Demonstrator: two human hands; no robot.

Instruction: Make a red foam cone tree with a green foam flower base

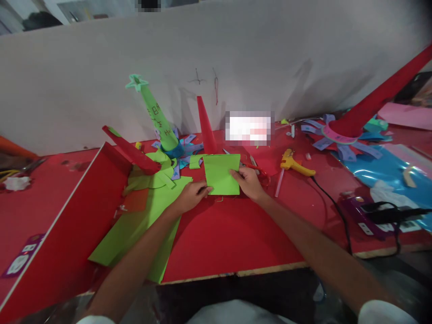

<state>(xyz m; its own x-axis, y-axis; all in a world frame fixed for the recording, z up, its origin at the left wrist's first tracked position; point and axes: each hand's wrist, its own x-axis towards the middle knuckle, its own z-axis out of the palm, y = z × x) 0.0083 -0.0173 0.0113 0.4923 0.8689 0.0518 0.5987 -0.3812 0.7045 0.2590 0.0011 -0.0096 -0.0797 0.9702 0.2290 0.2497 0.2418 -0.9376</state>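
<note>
A bright green sheet of paper (221, 175), roughly square, is held up just above the red tabletop. My left hand (194, 195) pinches its lower left corner between thumb and fingers. At the right edge, my right hand (249, 180) grips it with the thumb on the front face. Larger green sheets (135, 231) lie under and beside my left forearm. Behind the held paper stands a narrow red cone (206, 128), and a small green paper piece (195, 162) lies near its base.
A green cone (157, 112) topped with a star stands at the back left. Near it a red cone (131, 150) leans over green cutouts. To the right lie a yellow glue gun (297, 166), its cord, and a purple power strip (362, 216). A red divider (77, 216) rises at left.
</note>
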